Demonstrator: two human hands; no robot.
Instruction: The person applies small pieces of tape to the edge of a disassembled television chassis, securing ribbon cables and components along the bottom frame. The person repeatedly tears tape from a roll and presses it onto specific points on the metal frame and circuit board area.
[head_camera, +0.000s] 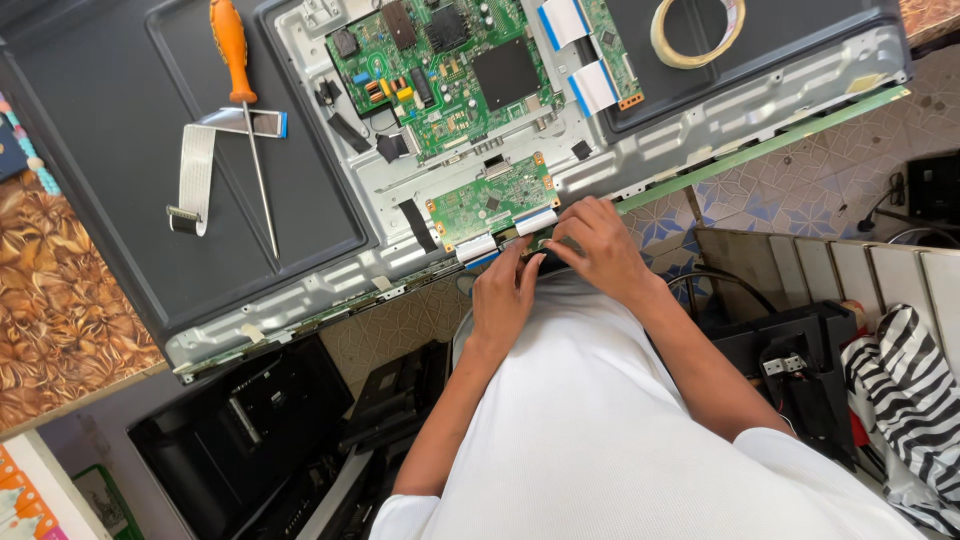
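A flat television (300, 230) lies face down with its back cover off, showing the metal chassis. A large green main board (440, 70) sits in the middle and a small green board (490, 200) lies near the near edge. My left hand (503, 295) and my right hand (600, 245) meet at that edge, fingers pinching at the white flat ribbon cables (505, 235) that leave the small board. I cannot tell which hand grips a cable.
An orange-handled screwdriver (240, 90) and a loose grey ribbon cable (195, 170) lie on the dark back panel at left. A roll of tape (697, 30) rests at the top right. Dark screen housings (250, 440) stand on the floor below; a striped cloth (905, 400) lies at right.
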